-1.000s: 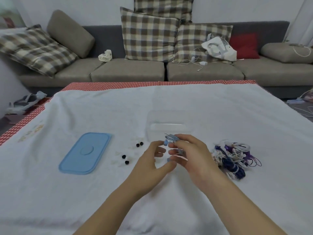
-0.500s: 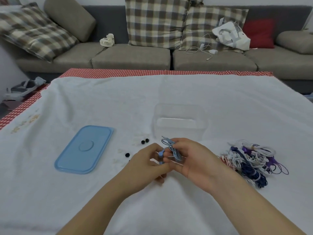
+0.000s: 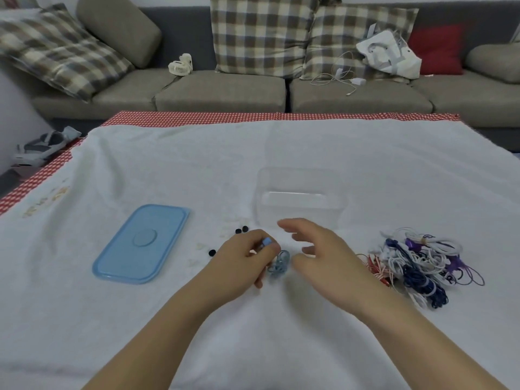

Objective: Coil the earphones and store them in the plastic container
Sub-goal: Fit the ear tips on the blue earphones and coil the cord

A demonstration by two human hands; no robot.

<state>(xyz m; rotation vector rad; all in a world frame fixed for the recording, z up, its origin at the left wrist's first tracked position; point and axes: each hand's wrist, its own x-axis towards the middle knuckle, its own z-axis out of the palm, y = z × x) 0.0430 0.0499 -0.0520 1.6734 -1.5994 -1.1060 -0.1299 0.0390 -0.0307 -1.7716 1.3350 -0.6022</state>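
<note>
— Where's the blue earphone set?
— Centre of the frame, low: the left hand (image 3: 241,260) pinches a pale blue piece of the blue earphones (image 3: 278,263) at its fingertips, and the coiled cord hangs just beside its fingers, above the white cloth (image 3: 197,164).
— And the other hand?
— The right hand (image 3: 318,254) hovers just right of the coil, fingers spread and relaxed, gripping nothing.
— The container?
— The clear plastic container (image 3: 298,198) stands just above both hands, open. Its blue lid (image 3: 140,243) lies flat at centre left, well apart.
— Anything else?
— A tangled pile of earphones (image 3: 416,263) at right, and small black ear tips (image 3: 242,229) between lid and left hand.
</note>
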